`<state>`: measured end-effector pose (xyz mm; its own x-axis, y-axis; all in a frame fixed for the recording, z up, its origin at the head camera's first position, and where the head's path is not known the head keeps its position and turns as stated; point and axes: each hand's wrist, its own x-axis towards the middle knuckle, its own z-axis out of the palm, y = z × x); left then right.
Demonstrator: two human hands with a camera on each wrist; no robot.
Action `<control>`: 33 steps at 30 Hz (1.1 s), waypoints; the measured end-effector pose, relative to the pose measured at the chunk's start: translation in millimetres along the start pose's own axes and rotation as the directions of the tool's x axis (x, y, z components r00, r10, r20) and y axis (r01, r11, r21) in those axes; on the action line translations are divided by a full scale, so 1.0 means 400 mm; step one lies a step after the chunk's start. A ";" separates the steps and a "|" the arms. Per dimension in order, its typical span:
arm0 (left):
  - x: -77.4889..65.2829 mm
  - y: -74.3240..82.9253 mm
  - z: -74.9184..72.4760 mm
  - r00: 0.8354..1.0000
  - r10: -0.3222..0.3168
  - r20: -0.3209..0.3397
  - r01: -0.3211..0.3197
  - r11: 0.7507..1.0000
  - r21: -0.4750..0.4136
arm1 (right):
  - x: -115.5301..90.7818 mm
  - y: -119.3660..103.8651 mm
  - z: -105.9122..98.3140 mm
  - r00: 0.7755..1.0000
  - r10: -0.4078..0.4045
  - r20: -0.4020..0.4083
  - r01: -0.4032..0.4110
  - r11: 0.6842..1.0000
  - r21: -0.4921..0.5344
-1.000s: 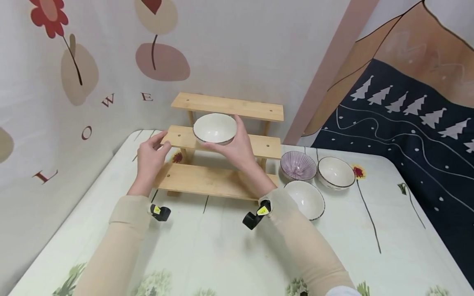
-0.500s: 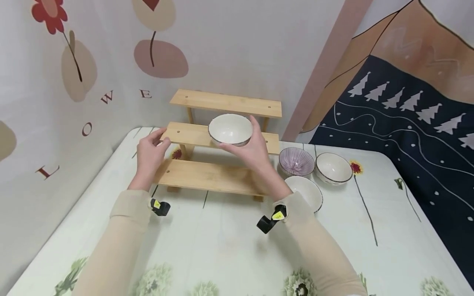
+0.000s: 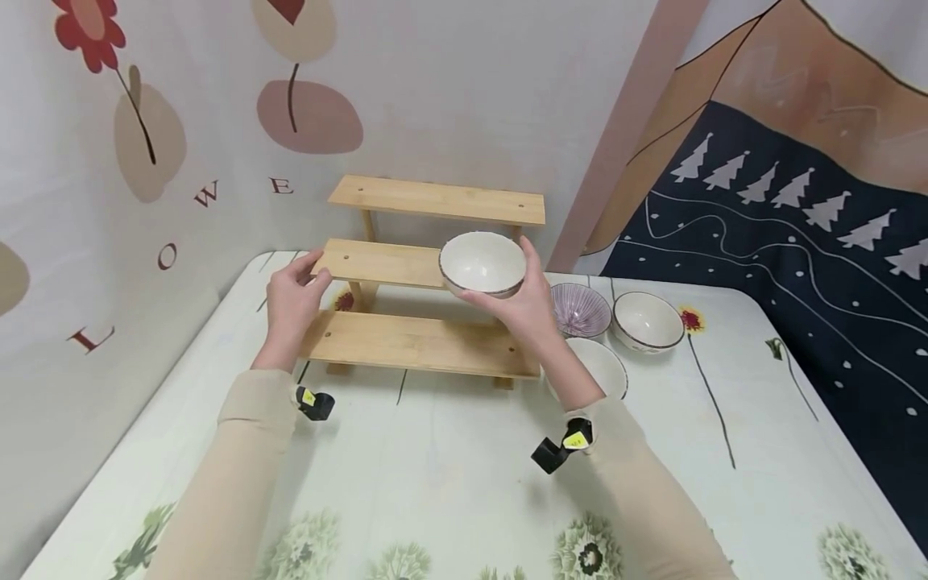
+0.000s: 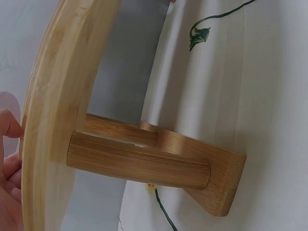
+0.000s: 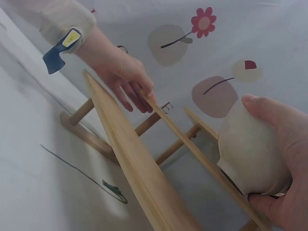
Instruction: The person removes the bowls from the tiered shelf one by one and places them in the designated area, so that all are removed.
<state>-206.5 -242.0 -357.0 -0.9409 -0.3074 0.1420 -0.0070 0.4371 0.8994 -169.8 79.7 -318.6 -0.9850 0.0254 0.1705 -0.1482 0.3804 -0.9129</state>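
My right hand [image 3: 528, 304] holds a white bowl [image 3: 482, 259] with a dark rim, thumb at its near side and fingers at its right. In the head view the bowl overlaps the right end of the middle board; the right wrist view shows the bowl's pale outside [image 5: 252, 144] close to that board. A three-step bamboo shelf [image 3: 416, 341] stands on the table. At the left end of its middle board, my left hand [image 3: 293, 300] grips the wood between thumb and fingers. Only part of that hand shows in the left wrist view, behind the board [image 4: 62, 96].
Right of the shelf, a purple-striped bowl [image 3: 580, 310], a white bowl [image 3: 648, 322] and another white bowl [image 3: 600, 369] sit close together. My right forearm partly hides the nearest one. A printed curtain [image 3: 435, 97] hangs behind the shelf, and a flowered cloth [image 3: 435, 467] covers the table.
My right hand has carried the white bowl to the right along the middle board, from near its centre to its right end. The left hand stays at the board's left end.
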 end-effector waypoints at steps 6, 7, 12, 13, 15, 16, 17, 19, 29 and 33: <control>0.002 0.001 -0.003 1.000 0.004 -0.003 -0.004 1.000 0.002 | -0.017 0.015 -0.036 1.000 -0.008 -0.012 0.009 1.000 0.011; 0.001 0.001 -0.003 1.000 0.002 -0.004 -0.002 1.000 0.002 | -0.021 0.016 -0.042 1.000 -0.007 -0.012 0.007 1.000 0.012; -0.001 -0.001 -0.007 1.000 -0.006 -0.007 0.006 1.000 0.004 | -0.034 0.025 -0.075 1.000 0.029 0.008 -0.029 0.997 0.076; -0.001 -0.001 -0.006 1.000 -0.005 -0.007 0.005 1.000 0.003 | -0.037 0.027 -0.083 0.999 0.039 0.014 -0.040 0.995 0.090; -0.002 -0.001 -0.005 1.000 -0.003 -0.005 0.003 1.000 0.002 | -0.045 0.032 -0.099 0.998 0.062 0.025 -0.065 0.991 0.114; -0.002 -0.001 -0.005 1.000 -0.001 -0.005 0.001 1.000 0.001 | -0.050 0.034 -0.108 0.997 0.074 0.026 -0.076 0.991 0.112; -0.002 -0.002 -0.004 1.000 0.001 -0.004 -0.001 1.000 0.000 | -0.056 0.037 -0.117 0.996 0.082 0.026 -0.084 0.991 0.104; -0.003 -0.002 -0.003 1.000 0.004 -0.004 -0.004 1.000 0.002 | -0.069 0.041 -0.134 0.996 0.086 0.012 -0.087 0.993 0.074; -0.009 0.000 -0.003 1.000 0.003 0.001 -0.003 1.000 0.012 | -0.132 0.076 -0.218 0.990 0.138 -0.022 -0.138 0.990 0.012; -0.009 0.000 -0.002 1.000 0.012 0.001 -0.012 1.000 0.015 | -0.154 0.091 -0.248 0.985 0.165 -0.048 -0.165 0.986 0.002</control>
<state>-203.0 -241.5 -357.2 -0.9412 -0.3015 0.1523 -0.0008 0.4529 0.8915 -105.9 183.9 -325.5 -0.9906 0.1326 0.0350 0.0167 0.3694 -0.9291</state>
